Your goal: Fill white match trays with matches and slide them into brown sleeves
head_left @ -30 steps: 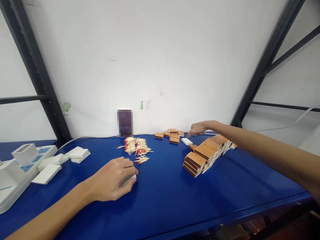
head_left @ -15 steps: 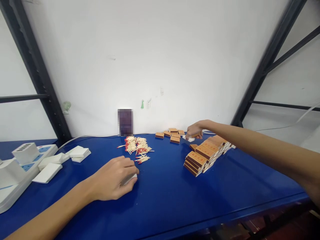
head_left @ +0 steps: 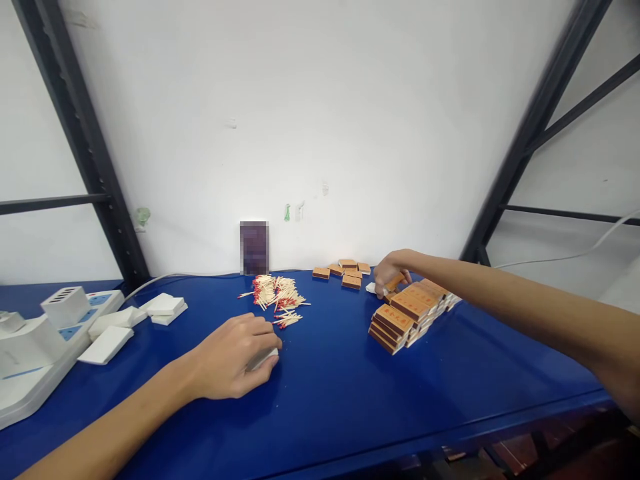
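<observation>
My left hand [head_left: 235, 363] rests on the blue table [head_left: 325, 393], its fingers curled over a small white matchbox tray [head_left: 263, 360]. A loose pile of red-tipped matches [head_left: 275, 297] lies just beyond it. My right hand [head_left: 393, 273] reaches far across to the back end of a long stack of brown matchboxes [head_left: 407, 313]. Its fingers are closed on a brown matchbox [head_left: 395, 283], and a white tray [head_left: 373, 288] lies right beside them.
Several loose brown matchboxes [head_left: 345, 272] lie near the wall. White trays [head_left: 125, 320] and a white power strip with chargers [head_left: 35, 347] sit at the left. A blurred dark card [head_left: 254, 248] leans on the wall. Black rack posts [head_left: 75, 140] stand at both sides.
My right hand went from the white tray near the wall back to the stack's far end and closed on a brown matchbox. My left hand stayed put.
</observation>
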`<state>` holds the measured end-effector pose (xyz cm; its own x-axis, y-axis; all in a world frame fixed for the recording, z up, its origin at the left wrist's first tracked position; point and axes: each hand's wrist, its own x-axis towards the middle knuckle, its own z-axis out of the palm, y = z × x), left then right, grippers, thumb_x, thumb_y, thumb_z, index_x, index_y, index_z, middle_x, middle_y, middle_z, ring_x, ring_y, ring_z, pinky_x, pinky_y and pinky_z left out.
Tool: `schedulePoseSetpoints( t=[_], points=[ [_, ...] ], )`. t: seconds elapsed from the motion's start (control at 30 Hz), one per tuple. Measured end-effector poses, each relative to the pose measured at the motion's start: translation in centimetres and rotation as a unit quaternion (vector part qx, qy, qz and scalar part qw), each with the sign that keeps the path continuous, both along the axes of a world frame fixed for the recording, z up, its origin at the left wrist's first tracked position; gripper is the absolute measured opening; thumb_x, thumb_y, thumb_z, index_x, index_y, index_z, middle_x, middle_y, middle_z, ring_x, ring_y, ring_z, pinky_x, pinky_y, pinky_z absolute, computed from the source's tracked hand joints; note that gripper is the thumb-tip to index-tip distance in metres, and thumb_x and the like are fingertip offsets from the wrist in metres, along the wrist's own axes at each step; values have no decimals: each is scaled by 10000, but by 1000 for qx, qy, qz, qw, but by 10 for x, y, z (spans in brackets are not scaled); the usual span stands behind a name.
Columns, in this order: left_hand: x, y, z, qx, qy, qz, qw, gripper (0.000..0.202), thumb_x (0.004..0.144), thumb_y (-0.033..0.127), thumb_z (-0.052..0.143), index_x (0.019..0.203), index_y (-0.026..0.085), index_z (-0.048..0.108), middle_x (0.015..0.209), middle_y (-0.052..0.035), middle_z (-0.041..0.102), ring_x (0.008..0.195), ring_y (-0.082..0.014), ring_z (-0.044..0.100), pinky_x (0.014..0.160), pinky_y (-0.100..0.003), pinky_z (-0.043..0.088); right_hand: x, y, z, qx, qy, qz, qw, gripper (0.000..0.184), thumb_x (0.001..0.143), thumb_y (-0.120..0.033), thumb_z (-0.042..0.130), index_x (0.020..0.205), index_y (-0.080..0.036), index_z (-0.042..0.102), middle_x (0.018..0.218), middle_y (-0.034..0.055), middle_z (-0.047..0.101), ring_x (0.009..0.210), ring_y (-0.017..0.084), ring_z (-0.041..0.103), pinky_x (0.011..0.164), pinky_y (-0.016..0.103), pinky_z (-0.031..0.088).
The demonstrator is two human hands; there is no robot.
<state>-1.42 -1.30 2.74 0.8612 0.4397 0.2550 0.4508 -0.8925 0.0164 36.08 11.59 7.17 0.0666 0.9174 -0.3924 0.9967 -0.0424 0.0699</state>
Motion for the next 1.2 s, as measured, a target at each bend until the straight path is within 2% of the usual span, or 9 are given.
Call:
schedulePoseSetpoints(
  t=[0.1, 0.23, 0.4, 0.6, 0.67, 0.77, 0.97, 1.1, 1.2],
  points=[
    [-1, 0, 0, 4, -3, -2, 1000, 212, 890, 247, 436, 938, 198, 636, 832, -36, 618, 741, -169, 547, 709, -323, 379, -3, 5, 0, -105, -20, -20, 994, 305, 498, -330, 822, 678, -137, 669, 680, 48, 589, 623, 207, 571, 556, 370, 491],
    [-1, -1, -1, 5, -3, -5, 1000, 213, 891, 251, 436, 939, 198, 637, 839, -37, 621, 748, -172, 549, 714, -327, 380, -5, 5, 9, -130, -28, -1, 991, 299, 549, -349, 798, 705, -132, 662, 669, 50, 569, 617, 195, 543, 567, 357, 453],
    [0, 0, -1, 5, 0, -5, 1000, 216, 892, 251, 433, 944, 202, 636, 833, -33, 619, 740, -171, 546, 706, -326, 377, -9, 9, 32, -65, -6, 35, 997, 380, 631, -401, 743, 891, -145, 640, 708, 45, 565, 617, 183, 537, 561, 331, 429],
    [0, 0, -1, 4, -2, -4, 1000, 217, 895, 256, 431, 955, 203, 633, 849, -33, 626, 753, -171, 549, 716, -321, 379, -28, 17, 50, 50, 21, 87, 995, 581, 670, -452, 704, 1158, -175, 552, 943, 106, 621, 711, 207, 582, 590, 308, 429],
    [1, -1, -1, 2, 0, -3, 1000, 214, 892, 254, 435, 952, 203, 634, 836, -31, 623, 745, -169, 546, 715, -316, 379, -45, 16, 51, 103, 20, 151, 983, 574, 679, -465, 692, 1154, -169, 565, 981, 118, 631, 768, 217, 588, 604, 293, 410],
    [2, -1, -2, -4, 11, -5, 1000, 204, 886, 250, 448, 941, 202, 638, 813, -26, 618, 738, -163, 545, 719, -311, 383, -85, 10, 52, 186, 2, 282, 941, 565, 683, -507, 669, 1122, -159, 603, 989, 119, 644, 845, 239, 580, 625, 291, 384],
    [2, -2, -3, -5, 16, -1, 1000, 199, 883, 244, 458, 955, 197, 638, 832, -31, 628, 766, -163, 564, 758, -308, 403, -209, -13, 61, 244, 69, 435, 864, 498, 731, -490, 625, 1104, -161, 616, 1033, 110, 646, 855, 224, 574, 657, 303, 389],
    [1, -2, -2, -15, 9, -2, 1000, 223, 890, 234, 445, 993, 187, 637, 882, -53, 633, 797, -175, 574, 776, -308, 431, -263, -26, 70, 244, 42, 431, 868, 662, 664, -466, 689, 1244, -183, 541, 1098, 128, 624, 884, 253, 580, 659, 327, 419],
    [3, -4, -3, -35, -11, -10, 999, 239, 873, 204, 456, 1035, 180, 630, 986, -72, 613, 868, -183, 580, 824, -306, 457, -255, -22, 79, 258, -24, 404, 877, 598, 660, -409, 696, 1194, -164, 588, 1077, 126, 632, 885, 264, 588, 683, 351, 440]
  ],
)
